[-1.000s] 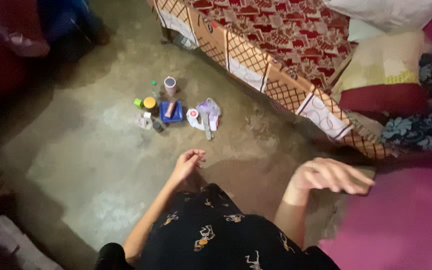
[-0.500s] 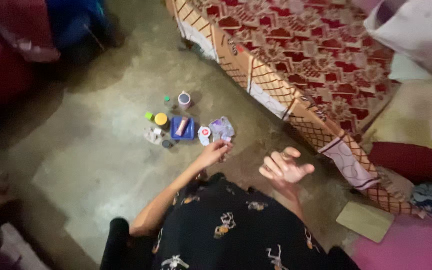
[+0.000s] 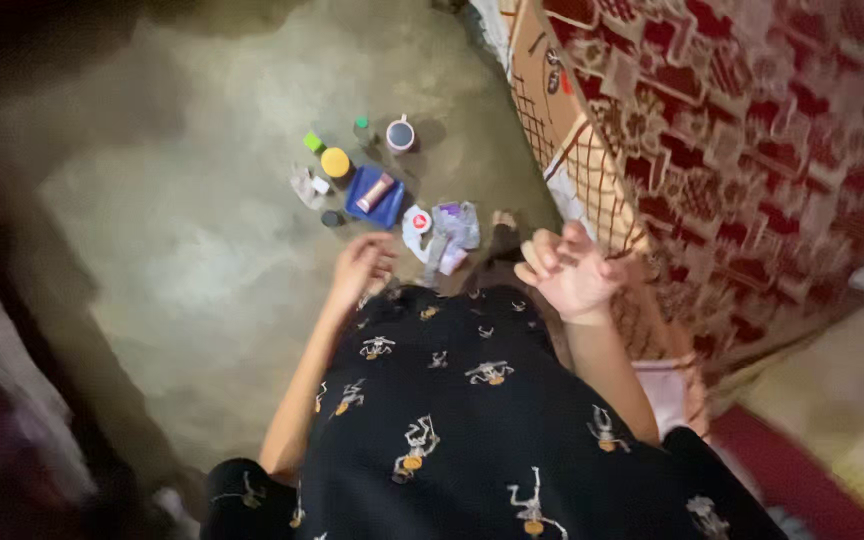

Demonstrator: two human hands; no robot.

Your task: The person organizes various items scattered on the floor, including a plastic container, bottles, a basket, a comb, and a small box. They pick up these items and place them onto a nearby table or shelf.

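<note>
While both hands are hanging empty over the black skirt (image 3: 472, 420), the left hand (image 3: 360, 268) is curling loosely at centre frame, holding nothing, just below a white pouch (image 3: 416, 222) and crumpled wrappers (image 3: 452, 232) lying on the floor (image 3: 182, 230). The right hand (image 3: 564, 270) is spreading open, fingers apart, near the patterned bed edge (image 3: 592, 160). Higher up, a blue tray (image 3: 374, 196) is carrying a pink tube (image 3: 375, 191), with a yellow-lidded jar (image 3: 335, 161), a green cube (image 3: 313, 142) and a cup (image 3: 400, 133) sitting around it.
</note>
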